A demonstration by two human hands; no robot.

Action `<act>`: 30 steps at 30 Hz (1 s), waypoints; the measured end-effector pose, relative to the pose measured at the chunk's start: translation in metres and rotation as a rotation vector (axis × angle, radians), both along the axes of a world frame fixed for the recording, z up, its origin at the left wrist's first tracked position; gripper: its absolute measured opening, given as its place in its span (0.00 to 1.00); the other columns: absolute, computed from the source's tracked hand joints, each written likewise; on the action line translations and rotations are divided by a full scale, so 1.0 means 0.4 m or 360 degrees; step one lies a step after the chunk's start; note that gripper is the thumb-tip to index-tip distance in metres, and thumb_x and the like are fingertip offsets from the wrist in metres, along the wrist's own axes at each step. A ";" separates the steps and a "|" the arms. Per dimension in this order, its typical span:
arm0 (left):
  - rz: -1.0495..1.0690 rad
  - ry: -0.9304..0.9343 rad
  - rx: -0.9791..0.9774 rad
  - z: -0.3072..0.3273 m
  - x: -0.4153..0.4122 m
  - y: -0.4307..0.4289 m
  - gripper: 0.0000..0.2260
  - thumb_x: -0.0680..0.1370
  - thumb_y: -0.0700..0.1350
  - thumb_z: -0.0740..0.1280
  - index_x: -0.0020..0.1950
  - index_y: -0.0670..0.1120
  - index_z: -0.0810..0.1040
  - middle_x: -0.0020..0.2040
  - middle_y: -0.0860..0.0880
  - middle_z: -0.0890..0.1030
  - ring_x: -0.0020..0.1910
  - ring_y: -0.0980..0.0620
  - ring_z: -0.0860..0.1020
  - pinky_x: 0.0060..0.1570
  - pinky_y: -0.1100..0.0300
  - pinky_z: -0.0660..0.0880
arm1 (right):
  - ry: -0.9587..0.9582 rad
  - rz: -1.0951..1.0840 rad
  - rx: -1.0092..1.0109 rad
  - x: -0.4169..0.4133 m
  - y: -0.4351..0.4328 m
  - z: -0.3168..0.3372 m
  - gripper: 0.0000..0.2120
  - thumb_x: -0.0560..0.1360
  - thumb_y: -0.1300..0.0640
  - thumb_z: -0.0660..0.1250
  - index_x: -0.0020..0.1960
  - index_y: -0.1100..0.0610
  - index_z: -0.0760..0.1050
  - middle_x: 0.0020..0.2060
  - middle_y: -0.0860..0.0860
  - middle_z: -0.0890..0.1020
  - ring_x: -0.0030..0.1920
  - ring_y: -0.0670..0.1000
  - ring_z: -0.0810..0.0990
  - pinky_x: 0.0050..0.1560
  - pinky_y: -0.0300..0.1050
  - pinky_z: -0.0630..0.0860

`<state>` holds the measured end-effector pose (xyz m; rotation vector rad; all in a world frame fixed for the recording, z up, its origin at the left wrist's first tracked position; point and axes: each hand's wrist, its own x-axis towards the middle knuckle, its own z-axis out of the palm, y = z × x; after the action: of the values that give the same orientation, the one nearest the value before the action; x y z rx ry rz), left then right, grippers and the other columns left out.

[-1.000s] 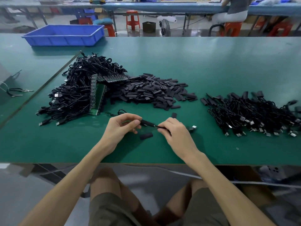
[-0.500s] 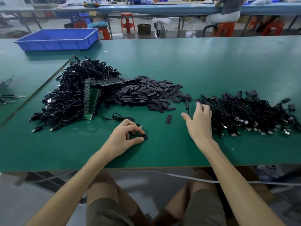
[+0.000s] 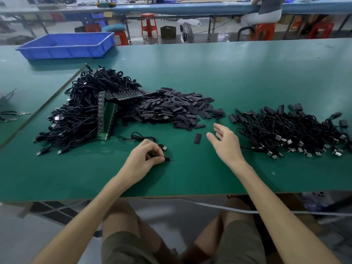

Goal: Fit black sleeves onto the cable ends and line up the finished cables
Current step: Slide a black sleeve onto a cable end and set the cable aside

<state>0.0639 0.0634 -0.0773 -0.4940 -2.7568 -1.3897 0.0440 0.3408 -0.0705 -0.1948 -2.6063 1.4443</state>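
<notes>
On the green table, my left hand (image 3: pixel 145 159) curls its fingers around a short black sleeve (image 3: pixel 167 159), with a black cable (image 3: pixel 142 137) and its USB plug lying just beyond. My right hand (image 3: pixel 224 142) hovers with fingers spread and holds nothing, next to a lone black sleeve (image 3: pixel 197 138). A heap of loose black sleeves (image 3: pixel 175 109) lies in the middle. To the left is a big tangle of unsleeved cables (image 3: pixel 82 113). The pile of finished cables (image 3: pixel 291 130) spreads out at the right.
Green circuit boards (image 3: pixel 108 119) lean against the left cable tangle. A blue plastic bin (image 3: pixel 66 45) stands at the far left of the table. Metal tools (image 3: pixel 13 115) lie at the left edge. Another person sits at a bench behind, among red stools.
My right hand let go of the cable end, swung right to the finished pile, and now draws back toward the middle. My left hand lowered to the table and closed on a sleeve.
</notes>
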 end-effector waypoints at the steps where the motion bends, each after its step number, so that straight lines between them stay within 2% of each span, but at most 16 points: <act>1: 0.0014 -0.0014 0.0034 0.000 0.001 -0.001 0.08 0.76 0.39 0.74 0.45 0.51 0.79 0.47 0.56 0.79 0.46 0.56 0.78 0.46 0.67 0.73 | -0.0004 -0.0025 -0.0022 -0.011 0.015 0.002 0.27 0.82 0.55 0.68 0.78 0.59 0.66 0.75 0.54 0.72 0.73 0.53 0.73 0.72 0.48 0.69; 8: 0.0013 -0.0028 0.0167 0.005 0.006 -0.001 0.08 0.79 0.39 0.71 0.50 0.53 0.79 0.42 0.54 0.81 0.40 0.50 0.80 0.44 0.61 0.76 | 0.0001 -0.0089 0.0045 -0.060 0.113 -0.005 0.24 0.82 0.59 0.68 0.76 0.62 0.70 0.72 0.57 0.76 0.71 0.53 0.76 0.72 0.45 0.70; 12: 0.0011 -0.0002 0.0227 0.005 0.008 -0.002 0.06 0.80 0.39 0.70 0.51 0.50 0.81 0.41 0.53 0.82 0.38 0.51 0.82 0.42 0.65 0.75 | -0.0005 -0.0083 0.0044 -0.072 0.131 -0.004 0.22 0.82 0.60 0.68 0.74 0.62 0.72 0.69 0.57 0.78 0.69 0.52 0.77 0.70 0.43 0.71; 15: 0.0015 0.0002 0.0254 0.003 0.006 -0.004 0.06 0.80 0.39 0.71 0.52 0.49 0.82 0.43 0.53 0.83 0.38 0.53 0.82 0.40 0.68 0.73 | 0.0045 -0.0058 0.0069 -0.056 0.111 0.006 0.22 0.81 0.61 0.68 0.75 0.61 0.72 0.70 0.56 0.77 0.70 0.52 0.76 0.72 0.45 0.71; 18: 0.0016 0.0007 0.0275 0.001 0.004 -0.005 0.08 0.79 0.37 0.71 0.52 0.50 0.83 0.45 0.49 0.83 0.40 0.54 0.83 0.40 0.69 0.73 | 0.0172 0.0097 0.0163 -0.016 0.046 0.014 0.20 0.81 0.60 0.69 0.73 0.57 0.74 0.70 0.52 0.77 0.67 0.51 0.77 0.70 0.48 0.73; 21: 0.0029 -0.0042 0.0338 0.002 -0.001 -0.007 0.08 0.79 0.36 0.71 0.53 0.48 0.83 0.45 0.50 0.85 0.42 0.53 0.84 0.39 0.66 0.75 | 0.0208 0.0424 0.0167 0.027 -0.051 0.018 0.17 0.79 0.56 0.72 0.68 0.53 0.78 0.63 0.48 0.81 0.57 0.44 0.80 0.60 0.40 0.78; 23: 0.0035 -0.0027 0.0356 0.003 0.001 -0.005 0.08 0.78 0.36 0.72 0.52 0.47 0.83 0.44 0.53 0.85 0.41 0.53 0.84 0.40 0.66 0.76 | 0.0209 0.0639 0.0204 0.046 -0.119 0.011 0.16 0.78 0.57 0.73 0.65 0.55 0.80 0.58 0.48 0.81 0.56 0.43 0.79 0.57 0.37 0.77; 25: 0.0076 0.0094 0.0237 0.002 0.004 -0.001 0.08 0.77 0.36 0.74 0.51 0.48 0.84 0.46 0.54 0.84 0.43 0.54 0.83 0.44 0.65 0.77 | 0.0216 0.0726 0.0294 0.053 -0.177 0.001 0.14 0.80 0.59 0.71 0.65 0.56 0.80 0.58 0.50 0.80 0.58 0.46 0.77 0.60 0.39 0.74; 27: 0.0123 0.0267 0.0028 0.002 0.007 0.001 0.08 0.76 0.38 0.75 0.51 0.50 0.86 0.48 0.54 0.80 0.46 0.55 0.79 0.46 0.69 0.73 | 0.0248 0.0703 0.0332 0.047 -0.217 -0.004 0.13 0.82 0.62 0.67 0.66 0.58 0.80 0.58 0.51 0.79 0.61 0.49 0.75 0.65 0.42 0.71; 30: 0.0146 0.0435 -0.0209 -0.001 0.013 0.005 0.05 0.78 0.43 0.74 0.53 0.47 0.85 0.51 0.51 0.76 0.49 0.57 0.75 0.51 0.70 0.69 | 0.0255 0.0653 0.0380 0.035 -0.253 -0.006 0.13 0.83 0.62 0.64 0.66 0.59 0.79 0.58 0.52 0.78 0.63 0.50 0.72 0.68 0.46 0.70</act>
<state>0.0692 0.0654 -0.0778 -0.5117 -2.6210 -1.0401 0.0580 0.2397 -0.0729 0.4896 -2.7555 1.1704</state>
